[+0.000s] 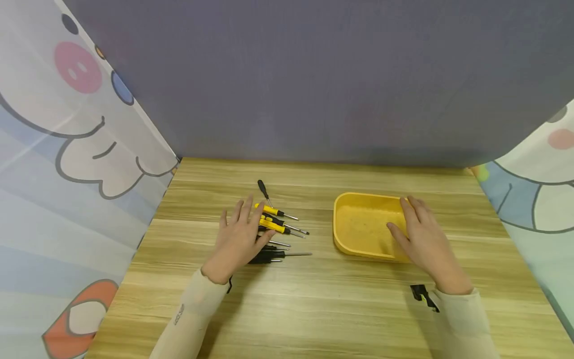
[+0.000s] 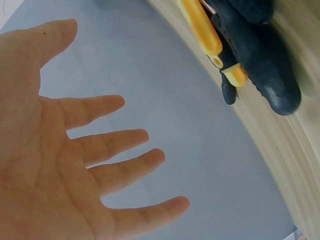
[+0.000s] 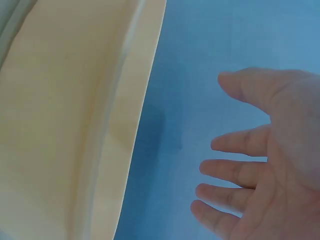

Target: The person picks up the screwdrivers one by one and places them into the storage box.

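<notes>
Several small screwdrivers (image 1: 279, 229) with yellow and black handles lie in a loose pile on the wooden table (image 1: 314, 309). My left hand (image 1: 239, 232) hovers flat over the pile's left part, fingers straight and spread, holding nothing. The left wrist view shows the same open palm (image 2: 60, 165) with yellow and black handles (image 2: 240, 50) close by. A yellow plastic tray (image 1: 363, 224) stands to the right, nothing visible inside it. My right hand (image 1: 419, 232) is open over the tray's right rim; whether it touches is unclear. The right wrist view shows its spread fingers (image 3: 240, 170) beside the tray wall (image 3: 75, 125).
One black screwdriver (image 1: 263, 191) lies apart, behind the pile. A grey backdrop stands at the table's far edge and printed cartoon curtains (image 1: 67, 164) hang along both sides. A small black clip (image 1: 421, 294) sits by my right sleeve.
</notes>
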A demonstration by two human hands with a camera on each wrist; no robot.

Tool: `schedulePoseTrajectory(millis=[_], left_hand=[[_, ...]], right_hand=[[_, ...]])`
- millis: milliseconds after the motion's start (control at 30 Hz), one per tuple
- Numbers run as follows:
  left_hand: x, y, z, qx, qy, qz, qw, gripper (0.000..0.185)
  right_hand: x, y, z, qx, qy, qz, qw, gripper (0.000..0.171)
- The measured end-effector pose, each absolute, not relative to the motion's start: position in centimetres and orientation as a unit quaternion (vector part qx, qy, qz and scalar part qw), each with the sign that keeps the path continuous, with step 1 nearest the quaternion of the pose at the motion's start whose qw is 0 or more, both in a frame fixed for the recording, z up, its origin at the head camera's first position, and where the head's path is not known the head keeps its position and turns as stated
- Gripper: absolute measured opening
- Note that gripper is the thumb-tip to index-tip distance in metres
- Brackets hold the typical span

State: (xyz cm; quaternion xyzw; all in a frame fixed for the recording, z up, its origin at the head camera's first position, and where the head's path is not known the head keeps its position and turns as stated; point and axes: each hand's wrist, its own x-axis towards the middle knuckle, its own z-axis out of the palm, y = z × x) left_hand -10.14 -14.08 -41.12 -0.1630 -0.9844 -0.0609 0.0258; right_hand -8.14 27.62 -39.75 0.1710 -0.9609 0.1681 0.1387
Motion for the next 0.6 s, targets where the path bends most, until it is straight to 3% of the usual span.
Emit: schedulePoseTrajectory(millis=[167,600], left_hand=[[-10.0,-14.7,-41.6,-0.153,-0.986,-0.068,0.013,0.076],[-9.8,-16.1,-42.8,-0.126,-0.989,-0.083,-0.002,0.072]], right_hand=[[-8.3,28.7,-40.3,0.182,-0.957,0.159,0.160,0.065],[-8.6,31.8,-41.8,0.127,-0.969,0.181,0.114,0.048]])
